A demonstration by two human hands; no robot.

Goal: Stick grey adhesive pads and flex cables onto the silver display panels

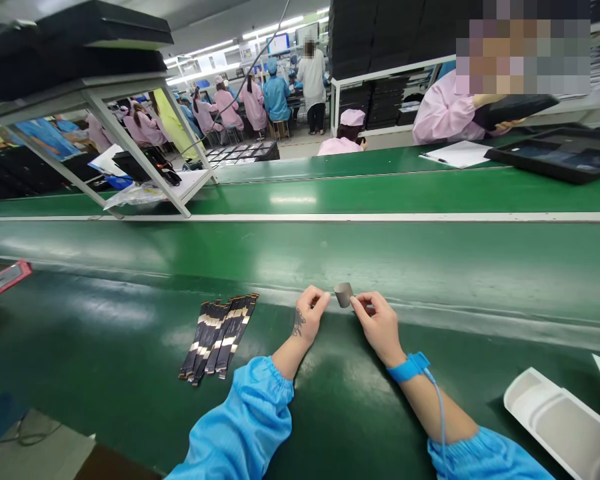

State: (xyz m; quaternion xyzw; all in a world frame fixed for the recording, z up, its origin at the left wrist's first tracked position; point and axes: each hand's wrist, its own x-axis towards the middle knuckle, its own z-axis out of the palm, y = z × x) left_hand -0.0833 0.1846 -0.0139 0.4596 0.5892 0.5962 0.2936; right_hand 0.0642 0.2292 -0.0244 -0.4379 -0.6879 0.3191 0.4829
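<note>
Between the thumb and fingers of my right hand (380, 323) is a small, curled grey piece of thin sheet (343, 295), its material unclear. Just left of that sheet, my left hand (310, 313) is closed in a pinch; whatever lies between its fingertips, if anything, is too small to make out. A blue wrist strap (409, 367) with a cord circles my right wrist. To the left of my hands, several dark flat flex cables (217, 337) with gold-coloured ends lie side by side on the green work surface (130, 407).
A white tray (560, 427) stands at the lower right. A red-edged object (3, 280) sits at the far left. Across the green bench, a metal rack (145, 167) bears black trays (105, 27). A co-worker in a pink sleeve (443, 107) holds a dark panel at upper right.
</note>
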